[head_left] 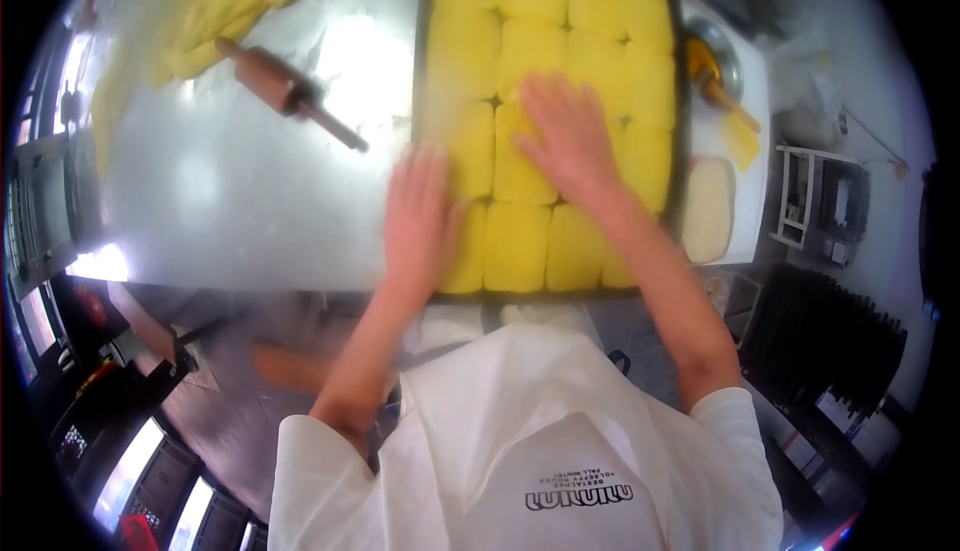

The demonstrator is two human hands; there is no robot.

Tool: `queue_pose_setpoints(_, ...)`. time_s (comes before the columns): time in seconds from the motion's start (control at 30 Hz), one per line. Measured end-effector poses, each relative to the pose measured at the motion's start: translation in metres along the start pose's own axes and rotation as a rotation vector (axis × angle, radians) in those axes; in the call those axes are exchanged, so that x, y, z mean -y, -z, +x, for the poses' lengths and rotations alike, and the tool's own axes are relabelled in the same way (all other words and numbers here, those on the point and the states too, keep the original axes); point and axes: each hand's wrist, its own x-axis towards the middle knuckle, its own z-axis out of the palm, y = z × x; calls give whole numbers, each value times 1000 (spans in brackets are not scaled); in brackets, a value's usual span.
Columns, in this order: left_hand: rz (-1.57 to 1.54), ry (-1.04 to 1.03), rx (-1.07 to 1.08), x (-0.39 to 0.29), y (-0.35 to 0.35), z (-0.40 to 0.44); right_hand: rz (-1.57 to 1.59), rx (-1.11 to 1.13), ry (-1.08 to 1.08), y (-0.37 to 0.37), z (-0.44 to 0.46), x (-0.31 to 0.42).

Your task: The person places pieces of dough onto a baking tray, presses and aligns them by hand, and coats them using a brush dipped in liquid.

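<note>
Yellow dough squares (519,244) lie in rows, close together, in a dark-edged tray (676,101). Flat over the squares near the tray's middle is my right hand (572,138), its fingers spread and nothing in it. My left hand (418,213) rests at the tray's left edge, beside the lower left squares, with its fingers stretched out and holding nothing. A wooden rolling pin (275,83) lies on the metal table (250,201) to the left of the tray.
A large yellow dough sheet (225,6) lies at the upper left. Right of the tray are a metal bowl (733,56), a brush (733,103) and a pale block (709,211). A white rack (800,196) and dark stacked trays (828,339) stand farther right.
</note>
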Motion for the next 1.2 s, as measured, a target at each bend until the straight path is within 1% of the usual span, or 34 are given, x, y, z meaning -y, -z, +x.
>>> queue_pose_setpoints(0.1,-63,107,14,-5,7,-14,16,-4,16,-22,-9,1)
queue_pose_setpoints(0.2,-71,138,5,-8,9,-36,18,72,-30,-18,-4,5)
queue_pose_setpoints(0.3,-79,170,7,-13,1,-55,24,110,-9,-3,5,2)
queue_pose_setpoints(0.33,-96,154,-24,-15,4,-56,58,51,-6,1,9,2)
queue_pose_setpoints(0.4,-106,190,-29,-14,2,-61,129,-64,3,5,17,4)
queue_pose_setpoints(0.5,-101,219,-37,-11,1,-66,155,10,64,0,19,23)
queue_pose_setpoints(0.6,-105,224,-63,-13,-1,-69,247,-24,165,-11,18,61)
queue_pose_setpoints(0.67,-118,220,-81,-13,-1,-69,191,-12,231,-19,24,71)
queue_pose_setpoints(0.73,-144,222,-103,-13,-2,-70,155,0,209,-27,26,79)
queue_pose_setpoints(0.8,-145,214,-114,-13,-2,-69,143,18,107,-33,26,86)
queue_pose_setpoints(0.9,-146,211,-129,-12,-3,-68,62,42,126,-42,31,86)
queue_pose_setpoints(1.2,-136,214,-140,-12,-1,-66,82,37,86,-34,34,90)
